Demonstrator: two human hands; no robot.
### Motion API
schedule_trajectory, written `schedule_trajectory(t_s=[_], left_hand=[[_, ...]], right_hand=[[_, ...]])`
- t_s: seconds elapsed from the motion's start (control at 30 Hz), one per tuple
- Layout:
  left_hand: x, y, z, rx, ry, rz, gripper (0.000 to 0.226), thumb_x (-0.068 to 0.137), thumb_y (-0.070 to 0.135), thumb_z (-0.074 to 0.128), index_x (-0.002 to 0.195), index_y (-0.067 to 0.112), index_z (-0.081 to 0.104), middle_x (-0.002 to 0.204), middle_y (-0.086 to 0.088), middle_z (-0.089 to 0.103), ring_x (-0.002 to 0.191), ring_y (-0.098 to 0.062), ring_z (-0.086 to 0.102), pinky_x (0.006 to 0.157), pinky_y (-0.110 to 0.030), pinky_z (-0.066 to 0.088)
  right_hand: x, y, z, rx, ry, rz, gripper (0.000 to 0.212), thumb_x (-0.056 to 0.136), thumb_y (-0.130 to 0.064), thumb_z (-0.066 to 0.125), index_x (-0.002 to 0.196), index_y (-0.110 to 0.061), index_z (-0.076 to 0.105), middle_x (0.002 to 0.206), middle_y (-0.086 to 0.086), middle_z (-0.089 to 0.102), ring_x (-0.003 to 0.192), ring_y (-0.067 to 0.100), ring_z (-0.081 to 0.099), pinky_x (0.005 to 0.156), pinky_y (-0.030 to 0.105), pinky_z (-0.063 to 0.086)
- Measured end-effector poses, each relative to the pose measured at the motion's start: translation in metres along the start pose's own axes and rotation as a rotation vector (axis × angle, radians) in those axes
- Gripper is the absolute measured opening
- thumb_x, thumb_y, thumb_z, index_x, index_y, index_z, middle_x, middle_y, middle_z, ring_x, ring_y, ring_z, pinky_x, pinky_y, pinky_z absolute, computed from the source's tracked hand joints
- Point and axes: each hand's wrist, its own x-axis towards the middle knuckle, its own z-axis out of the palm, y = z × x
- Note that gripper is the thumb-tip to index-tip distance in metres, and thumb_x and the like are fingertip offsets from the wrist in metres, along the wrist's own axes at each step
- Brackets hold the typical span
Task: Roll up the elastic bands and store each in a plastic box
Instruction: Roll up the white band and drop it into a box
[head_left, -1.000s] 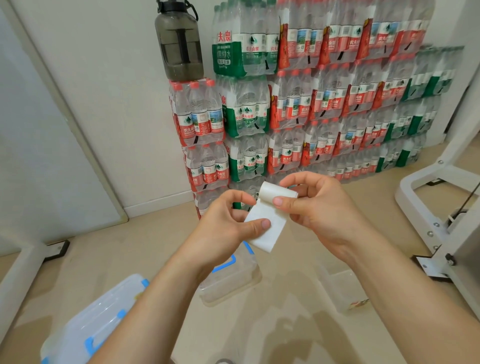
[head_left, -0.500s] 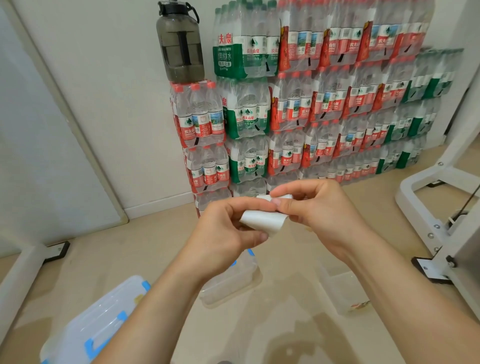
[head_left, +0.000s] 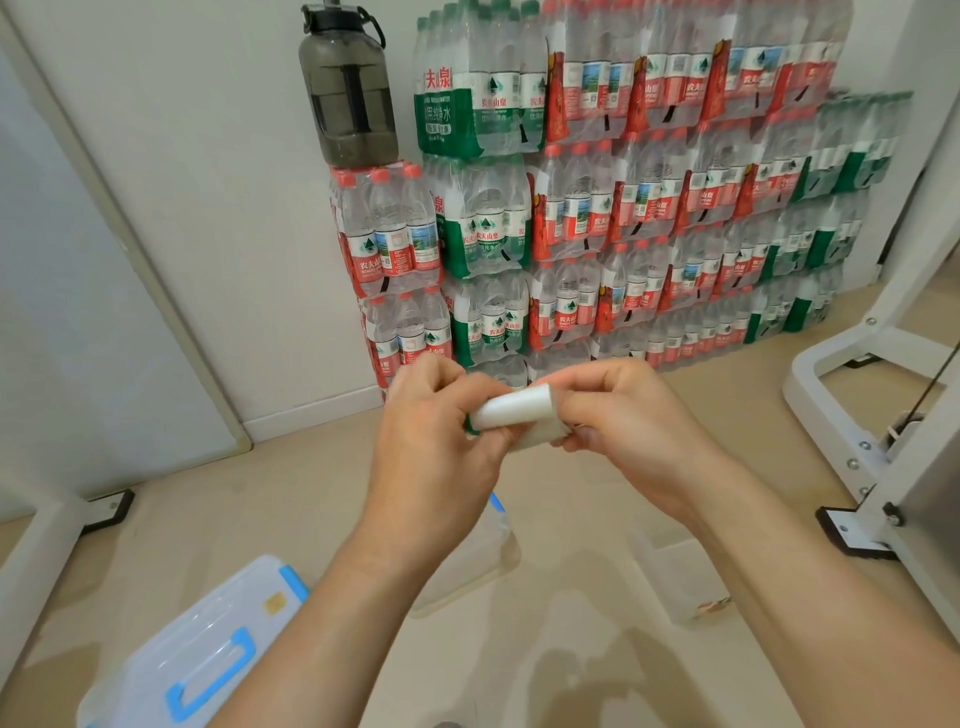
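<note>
Setting: beige floor (head_left: 571, 649), glossy, seen from above; pale wall behind.
Near L: clear plastic box (head_left: 197, 644) w/ blue latches, lid on, lying on floor at lower left, partly cut by frame edge.
Mid floor: second clear box (head_left: 467, 561) w/ blue clip, under and just past left forearm, mostly hidden by it; third clear box (head_left: 680, 582) to the right, beside right forearm, faint outline, contents can't be told.
Left hand (head_left: 441, 452): raised above floor, fingers closed on left end of white elastic band (head_left: 514, 410); thumb under, blurred by motion.
Right hand (head_left: 639, 431): level w/ left hand, fingers pinched on right end of band; fingertips touch the roll.
Band: held in air btw both hands, wound into short white roll, lying roughly horizontal; not in any box.
Right edge: white metal frame (head_left: 872, 395) w/ bolts and black foot pads, standing on floor.
Left edge: white frame leg (head_left: 36, 551), black foot.
Far: shrink-wrapped packs of bottled water (head_left: 623, 208), red and green labels, stacked several rows high against wall.
Far top: dark smoky water jug (head_left: 348, 98) w/ black cap, upright on leftmost stack.
</note>
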Motion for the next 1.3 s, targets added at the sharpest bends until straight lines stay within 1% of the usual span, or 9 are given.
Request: schedule_trajectory(t_s=[0.1,0.17,0.27,0.4,0.7,0.87,1.07,1.2,1.3], left_hand=[[0.003,0.003,-0.001,-0.301,-0.115,-0.305,0.015,0.078,0.005,0.071,0.078,0.020,0.070,0.079,0.001,0.066,0.076,-0.013,0.060,0.068,-0.026,0.055],[0.004,0.002,-0.002,-0.409,-0.137,-0.425,0.010,0.077,0.009,0.074,0.077,0.019,0.072,0.073,-0.007,0.070,0.065,-0.015,0.061,0.068,-0.039,0.057],[0.005,-0.004,-0.005,-0.454,-0.128,-0.458,0.006,0.076,0.022,0.076,0.079,0.018,0.074,0.074,-0.011,0.072,0.062,-0.016,0.060,0.070,-0.045,0.056],[0.006,-0.007,-0.006,-0.516,-0.154,-0.492,0.010,0.078,0.027,0.074,0.081,0.018,0.075,0.059,0.007,0.067,0.052,-0.002,0.051,0.054,-0.016,0.044],[0.005,-0.009,-0.007,-0.627,-0.249,-0.495,0.020,0.077,0.018,0.074,0.088,0.003,0.066,0.064,0.004,0.063,0.050,0.001,0.054,0.048,-0.008,0.038],[0.004,-0.014,-0.007,-0.609,-0.321,-0.511,0.018,0.075,0.014,0.076,0.088,0.005,0.067,0.078,-0.006,0.068,0.070,-0.015,0.061,0.072,-0.029,0.048],[0.006,-0.017,-0.008,-0.689,-0.303,-0.610,0.017,0.064,0.025,0.082,0.070,0.017,0.068,0.070,-0.001,0.068,0.064,-0.014,0.058,0.070,-0.032,0.043],[0.005,-0.015,-0.008,-0.812,-0.311,-0.665,0.051,0.058,0.026,0.082,0.098,-0.003,0.067,0.083,-0.010,0.069,0.066,-0.015,0.063,0.062,-0.022,0.047],[0.005,-0.012,-0.008,-0.880,-0.278,-0.706,0.052,0.063,0.027,0.077,0.104,-0.004,0.065,0.081,-0.009,0.066,0.064,-0.014,0.058,0.057,-0.022,0.044]], right_hand=[[0.000,0.000,-0.003,0.042,-0.040,0.051,0.057,0.088,-0.056,0.047,0.073,-0.010,0.077,0.073,0.010,0.071,0.064,0.016,0.059,0.062,0.027,0.050],[-0.002,0.000,-0.004,-0.008,-0.104,0.010,0.060,0.072,-0.065,0.055,0.077,-0.010,0.077,0.077,0.008,0.071,0.066,0.014,0.058,0.066,0.027,0.049],[-0.008,-0.003,-0.003,-0.095,-0.189,-0.066,0.024,0.066,-0.040,0.077,0.084,-0.023,0.077,0.080,-0.005,0.075,0.071,0.004,0.066,0.069,0.017,0.049],[-0.006,0.000,0.001,-0.149,-0.141,-0.107,0.027,0.074,-0.007,0.078,0.096,-0.023,0.074,0.084,-0.008,0.076,0.076,0.001,0.069,0.071,0.017,0.051],[-0.004,0.001,-0.002,-0.105,-0.131,-0.073,0.048,0.071,0.009,0.074,0.105,-0.022,0.058,0.088,-0.001,0.073,0.078,0.010,0.062,0.077,0.027,0.055],[-0.004,0.001,-0.002,-0.122,-0.176,-0.079,0.037,0.070,0.016,0.071,0.094,-0.014,0.069,0.090,0.006,0.074,0.081,0.013,0.069,0.074,0.026,0.057],[-0.003,0.006,0.004,-0.038,-0.141,-0.070,0.046,0.075,0.010,0.069,0.109,-0.021,0.069,0.108,0.005,0.071,0.100,0.015,0.069,0.086,0.028,0.055],[-0.006,0.003,0.011,0.016,-0.218,-0.070,0.051,0.075,0.015,0.066,0.113,-0.018,0.065,0.109,0.001,0.072,0.100,0.008,0.069,0.085,0.023,0.054],[-0.011,-0.001,0.016,0.015,-0.310,-0.096,0.059,0.068,0.010,0.077,0.104,-0.035,0.062,0.106,-0.013,0.070,0.102,-0.001,0.065,0.086,0.014,0.051]])
